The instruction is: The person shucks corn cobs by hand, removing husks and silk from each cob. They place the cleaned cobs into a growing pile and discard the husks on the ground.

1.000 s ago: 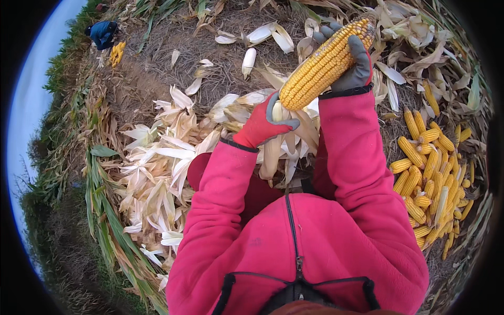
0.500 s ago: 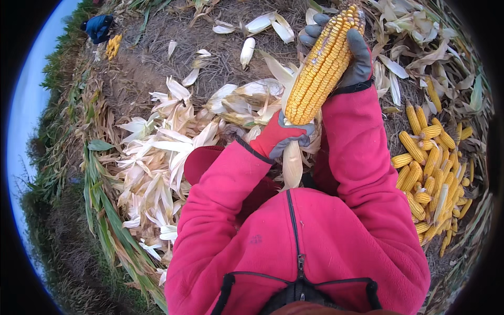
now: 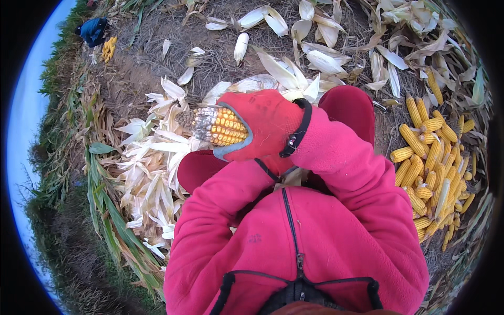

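Note:
A yellow ear of corn [image 3: 223, 128] with a whitish, discoloured tip points left across my lap. My right hand [image 3: 269, 119], in a red and grey work glove, is wrapped round the ear and hides its lower part. Tucked beneath the right wrist is my left hand [image 3: 278, 163], also red-gloved. Its fingers are hidden, so its grip does not show. A strip of pale husk [image 3: 291, 178] shows just below that hand. Peeled husk leaves [image 3: 294, 76] spread out beyond the right hand.
Husked ears [image 3: 433, 170] lie heaped on the ground at my right. Dry husks [image 3: 152, 176] pile up at my left, beside green stalks [image 3: 105, 210]. A white husk-wrapped piece [image 3: 241, 48] lies ahead. Far left, a person in dark blue [image 3: 93, 31] is near more corn [image 3: 108, 49].
The ear has swung from pointing up and right to pointing left. My right hand has come down over it, now covering most of my left hand.

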{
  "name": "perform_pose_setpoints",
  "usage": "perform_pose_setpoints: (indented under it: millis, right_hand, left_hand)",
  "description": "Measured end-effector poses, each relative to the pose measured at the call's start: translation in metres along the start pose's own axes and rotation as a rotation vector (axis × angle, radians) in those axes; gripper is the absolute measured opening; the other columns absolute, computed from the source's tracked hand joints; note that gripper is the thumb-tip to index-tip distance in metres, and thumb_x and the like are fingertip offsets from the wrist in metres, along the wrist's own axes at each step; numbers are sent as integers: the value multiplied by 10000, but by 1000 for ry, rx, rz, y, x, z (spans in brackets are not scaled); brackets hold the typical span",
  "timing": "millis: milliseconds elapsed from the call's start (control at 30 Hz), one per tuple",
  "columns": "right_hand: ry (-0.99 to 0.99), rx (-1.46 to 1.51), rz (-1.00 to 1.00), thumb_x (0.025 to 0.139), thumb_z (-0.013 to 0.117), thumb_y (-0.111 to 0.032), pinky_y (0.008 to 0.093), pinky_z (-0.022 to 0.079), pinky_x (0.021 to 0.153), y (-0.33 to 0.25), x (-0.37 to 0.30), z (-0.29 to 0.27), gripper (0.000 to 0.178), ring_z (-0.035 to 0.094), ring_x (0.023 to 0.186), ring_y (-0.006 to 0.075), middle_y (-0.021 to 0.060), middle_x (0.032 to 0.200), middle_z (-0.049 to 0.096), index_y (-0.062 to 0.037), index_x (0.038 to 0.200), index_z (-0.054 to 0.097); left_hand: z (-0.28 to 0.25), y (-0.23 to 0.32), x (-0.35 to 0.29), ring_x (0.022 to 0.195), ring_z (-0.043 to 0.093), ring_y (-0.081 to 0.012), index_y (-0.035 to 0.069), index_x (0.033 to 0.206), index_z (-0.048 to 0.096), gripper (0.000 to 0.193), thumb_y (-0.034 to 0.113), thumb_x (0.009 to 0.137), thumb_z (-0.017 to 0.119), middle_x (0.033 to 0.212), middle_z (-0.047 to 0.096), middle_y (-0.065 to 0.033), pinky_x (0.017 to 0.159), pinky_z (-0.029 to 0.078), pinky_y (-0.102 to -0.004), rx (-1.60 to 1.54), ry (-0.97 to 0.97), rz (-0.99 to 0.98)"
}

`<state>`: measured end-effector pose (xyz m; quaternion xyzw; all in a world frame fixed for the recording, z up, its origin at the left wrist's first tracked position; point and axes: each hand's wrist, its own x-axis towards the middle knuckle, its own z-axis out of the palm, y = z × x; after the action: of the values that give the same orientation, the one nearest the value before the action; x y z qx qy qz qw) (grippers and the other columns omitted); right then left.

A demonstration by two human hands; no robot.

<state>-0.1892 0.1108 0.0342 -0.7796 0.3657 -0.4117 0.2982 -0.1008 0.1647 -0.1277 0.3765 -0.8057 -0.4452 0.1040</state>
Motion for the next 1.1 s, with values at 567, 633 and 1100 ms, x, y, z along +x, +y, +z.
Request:
perform_pose_setpoints:
  millis: [567,633,1100]
  right_hand:
    - [1138,1245,325,833,640,-369,361,563,642,91,-9,-89,441,651,701,253,141,832,617,5,1041,532]
    - [1097,1295,235,838,616,-417,370,560,638,96,-7,-87,467,645,694,260,149,830,616,1,1026,526]
    - [456,814,364,691,774,-187,269,474,790,65,1,-49,537,576,873,95,51,988,622,-5,1131,527]
  left_hand:
    - [-156,59,10,901,525,-84,-38,1064,590,292,137,831,614,964,623,-52,822,431,-258,-348,246,7]
    - [-179,55,14,879,528,-84,-40,1065,597,280,115,832,603,956,626,-55,818,431,-252,-379,192,22]
    - [-102,10,6,1042,569,-152,9,1207,518,588,225,716,758,1146,606,-82,914,430,-302,-606,-184,-182]
